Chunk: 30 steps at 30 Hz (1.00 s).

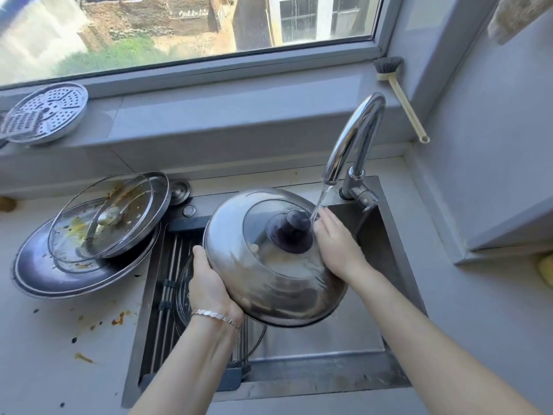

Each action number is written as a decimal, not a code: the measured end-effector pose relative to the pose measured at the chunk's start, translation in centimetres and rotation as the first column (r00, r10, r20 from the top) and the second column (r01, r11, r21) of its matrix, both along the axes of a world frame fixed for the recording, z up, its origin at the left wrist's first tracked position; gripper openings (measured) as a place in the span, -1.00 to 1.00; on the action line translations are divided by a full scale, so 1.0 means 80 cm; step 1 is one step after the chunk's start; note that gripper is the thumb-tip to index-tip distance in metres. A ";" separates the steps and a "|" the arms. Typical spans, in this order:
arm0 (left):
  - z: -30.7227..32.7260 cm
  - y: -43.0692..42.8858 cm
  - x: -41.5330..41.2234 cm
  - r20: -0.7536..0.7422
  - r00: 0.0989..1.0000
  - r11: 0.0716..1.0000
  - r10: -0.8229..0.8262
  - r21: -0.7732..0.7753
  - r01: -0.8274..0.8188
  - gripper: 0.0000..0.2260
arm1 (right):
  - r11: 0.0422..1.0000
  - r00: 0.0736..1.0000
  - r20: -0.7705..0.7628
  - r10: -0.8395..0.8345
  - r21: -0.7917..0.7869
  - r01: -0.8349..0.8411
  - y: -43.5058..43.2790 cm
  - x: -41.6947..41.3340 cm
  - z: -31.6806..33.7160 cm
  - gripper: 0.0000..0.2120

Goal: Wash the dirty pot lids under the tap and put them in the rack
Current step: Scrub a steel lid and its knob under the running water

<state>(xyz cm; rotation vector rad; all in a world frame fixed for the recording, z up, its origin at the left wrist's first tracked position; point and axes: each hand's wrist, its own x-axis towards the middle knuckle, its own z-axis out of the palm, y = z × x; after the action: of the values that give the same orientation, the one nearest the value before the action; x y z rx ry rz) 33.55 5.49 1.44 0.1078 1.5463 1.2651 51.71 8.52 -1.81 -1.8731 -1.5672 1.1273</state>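
A large steel pot lid with a dark knob is held tilted over the sink. My left hand grips its left rim. My right hand lies flat on its right side by the knob, where water from the running tap lands. On the counter to the left, a dirty glass lid leans on a second dirty lid, both over a big dark steel lid. A roll-up rack spans the sink's left part, with a glass lid on it, mostly hidden by my arm.
Food splatters mark the counter left of the sink. A perforated steamer plate and a grater sit on the window sill at far left. A dish brush leans in the sill's right corner. A wall stands close on the right.
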 end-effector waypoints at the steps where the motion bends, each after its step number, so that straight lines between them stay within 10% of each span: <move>1: 0.002 0.000 0.000 0.001 1.000 1.000 0.013 0.000 -0.013 -0.45 | 0.994 0.997 0.041 0.060 0.092 -0.064 -0.013 -0.012 0.000 -0.54; 5: 0.017 -0.005 -0.006 0.097 0.989 0.992 -0.109 0.081 0.101 -0.39 | 0.954 0.994 -0.057 0.092 0.292 -0.071 -0.025 -0.015 -0.013 -0.49; 12: 0.016 -0.027 -0.005 0.023 0.920 0.920 -0.391 0.042 0.390 -0.51 | 0.993 0.978 -0.177 0.111 -0.029 -0.118 0.056 0.019 0.018 -0.61; 17: 0.017 -0.017 0.023 -0.206 0.894 0.917 -0.397 -0.042 0.398 -0.55 | 0.893 0.886 0.221 0.407 0.108 -0.437 0.056 -0.039 0.046 -0.55; 23: 0.018 -0.012 0.027 -0.305 0.857 0.905 -0.416 -0.045 0.423 -0.49 | 0.754 0.839 0.304 0.452 0.373 -0.541 0.028 -0.030 0.037 -0.41; 26: 0.012 -0.014 0.022 -0.327 0.838 0.891 -0.436 -0.027 0.453 -0.44 | 0.900 0.911 0.151 0.383 0.162 -0.405 0.033 -0.002 0.033 -0.50; 30: -0.003 -0.014 -0.003 -0.052 0.946 0.943 -0.319 0.086 0.322 -0.47 | 0.955 0.971 -0.217 -0.102 -0.294 0.034 0.021 0.055 -0.008 -0.64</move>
<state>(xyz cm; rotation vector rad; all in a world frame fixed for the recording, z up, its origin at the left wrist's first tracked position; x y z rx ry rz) 33.33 4.39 1.19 0.4301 1.4323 1.0788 56.15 10.18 -2.47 -1.8759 -1.2537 1.5495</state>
